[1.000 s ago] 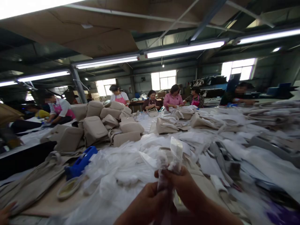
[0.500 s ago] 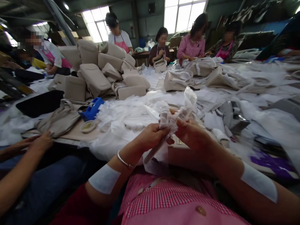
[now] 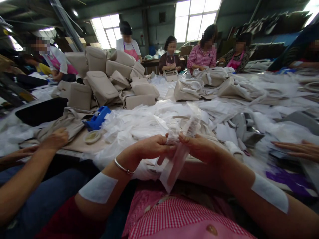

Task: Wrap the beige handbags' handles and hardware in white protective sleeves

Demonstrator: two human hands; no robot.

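Observation:
My left hand [image 3: 151, 149] and my right hand [image 3: 199, 147] meet in front of my chest, both closed on a long clear plastic wrapper [image 3: 174, 164] with something pale inside it. The wrapper's lower end hangs down toward my pink checked apron [image 3: 174, 212]; its crumpled upper end sticks up between my fingertips. A silver bangle [image 3: 122, 167] sits on my left wrist. White patches are stuck on both forearms. Just beyond my hands lies a heap of white plastic bags [image 3: 139, 124] on the table.
A co-worker's hand [image 3: 53, 139] rests on a beige bag at the left; another person's hand [image 3: 294, 149] reaches in from the right. Stacked beige bags [image 3: 109, 83], a blue tool [image 3: 98, 118] and a small dish [image 3: 92, 136] lie on the table. Several seated workers line the far side.
The view dropped from the ceiling and far table to my lap and forearms. My hands stayed together on the wrapper, lowering it, and its lower end now hangs longer. A hand appeared at right.

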